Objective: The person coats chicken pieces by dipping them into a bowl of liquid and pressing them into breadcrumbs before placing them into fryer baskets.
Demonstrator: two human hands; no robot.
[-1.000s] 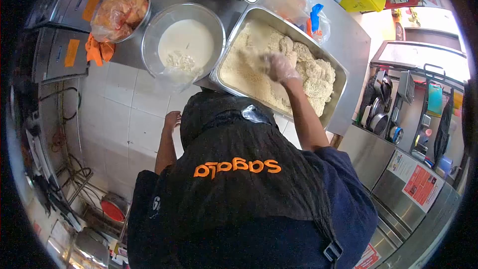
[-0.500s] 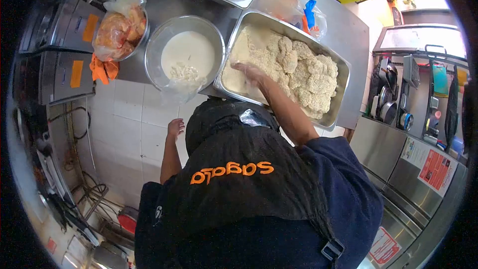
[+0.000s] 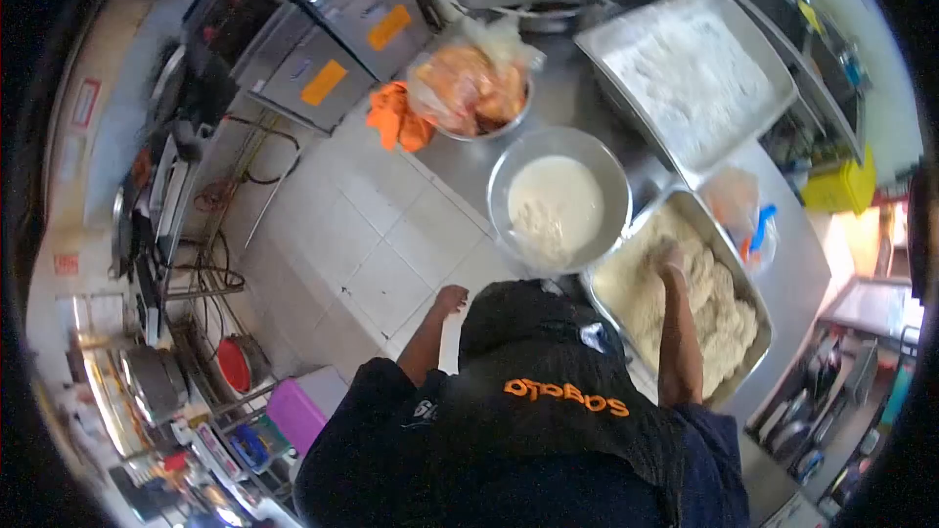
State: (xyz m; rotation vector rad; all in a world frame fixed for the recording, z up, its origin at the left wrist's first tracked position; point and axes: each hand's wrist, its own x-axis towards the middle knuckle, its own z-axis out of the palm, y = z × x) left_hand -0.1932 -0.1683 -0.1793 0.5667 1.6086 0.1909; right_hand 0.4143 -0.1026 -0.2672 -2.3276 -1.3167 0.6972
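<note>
Holds the left hand (image 3: 451, 300) loose and released left of centre, and the right hand (image 3: 670, 259), with a grip too blurred to tell, in a metal tray (image 3: 750, 286) of crumb-coated pieces (image 3: 722, 313) right of centre, just beside a bowl (image 3: 616, 188) of pale liquid (image 3: 567, 194), below a pan (image 3: 780, 96) of white powder (image 3: 694, 78) at upper right.
</note>
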